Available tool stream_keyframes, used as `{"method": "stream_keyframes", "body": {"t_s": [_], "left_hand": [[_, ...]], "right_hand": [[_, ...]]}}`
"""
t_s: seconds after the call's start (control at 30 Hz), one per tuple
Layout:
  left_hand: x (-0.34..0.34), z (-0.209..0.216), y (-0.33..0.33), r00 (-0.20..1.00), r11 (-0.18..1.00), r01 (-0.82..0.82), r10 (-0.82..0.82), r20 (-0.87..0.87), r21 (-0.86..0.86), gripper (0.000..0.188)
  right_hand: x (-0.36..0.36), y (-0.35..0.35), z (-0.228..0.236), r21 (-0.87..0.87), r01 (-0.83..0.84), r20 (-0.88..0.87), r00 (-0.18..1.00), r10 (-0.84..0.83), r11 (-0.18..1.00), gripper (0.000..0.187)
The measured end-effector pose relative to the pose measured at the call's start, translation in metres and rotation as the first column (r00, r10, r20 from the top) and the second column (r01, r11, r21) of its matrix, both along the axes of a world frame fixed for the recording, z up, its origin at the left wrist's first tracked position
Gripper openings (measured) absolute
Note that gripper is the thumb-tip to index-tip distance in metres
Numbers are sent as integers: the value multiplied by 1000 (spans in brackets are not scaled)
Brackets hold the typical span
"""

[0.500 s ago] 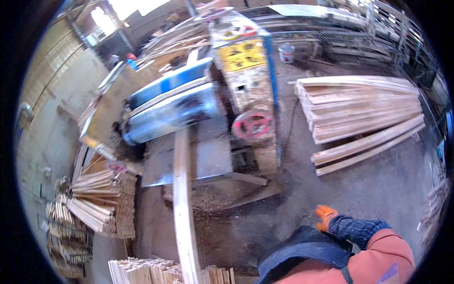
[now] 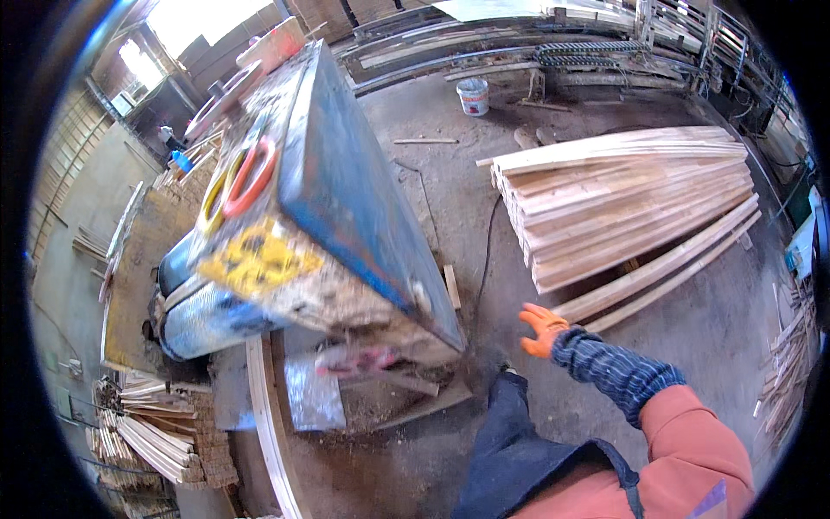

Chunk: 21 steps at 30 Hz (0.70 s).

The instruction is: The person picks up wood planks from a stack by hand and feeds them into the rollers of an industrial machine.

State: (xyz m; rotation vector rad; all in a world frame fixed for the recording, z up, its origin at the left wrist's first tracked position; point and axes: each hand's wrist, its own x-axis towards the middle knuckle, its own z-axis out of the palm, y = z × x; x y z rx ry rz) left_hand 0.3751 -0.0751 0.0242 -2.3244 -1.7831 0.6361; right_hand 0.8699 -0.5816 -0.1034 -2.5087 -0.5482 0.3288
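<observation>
My right hand (image 2: 542,329), in an orange glove, hangs in front of me with its fingers apart and nothing in it. Its nearest neighbours are the two long wooden strips (image 2: 661,264) lying beside a stack of planed boards (image 2: 622,203); I cannot tell that it touches them. To the left stands a planer-like machine (image 2: 363,208) with a blue side panel. One long wooden board (image 2: 270,424) runs out from beneath its ribbed metal roller (image 2: 216,324) toward me. My left hand is out of the picture.
A white bucket (image 2: 473,97) stands on the floor beyond the machine. A dark cable (image 2: 486,259) trails between machine and boards. Bundled wood strips (image 2: 164,441) are piled at lower left, with scrap sticks (image 2: 787,355) at the right edge. A pink handwheel (image 2: 356,357) juts from the machine.
My view has shifted, so the machine now looms closer on the left, showing its blue side. My right hand has stretched forward, nearer the stacked boards. A leg and foot now show below.
</observation>
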Motion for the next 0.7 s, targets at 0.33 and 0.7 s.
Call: {"method": "stream_keyframes", "body": {"t_s": [0.33,0.7], "left_hand": [[407,-43,-93,927,936,262,-176,331,-236,79],[817,-78,-148,688,718,489,31,725,-496,65]], "right_hand": [[360,79,32,106,-90,-119,988,103,990,70],[677,70,-51,-116,-125,-291,953,87,985,84]]}}
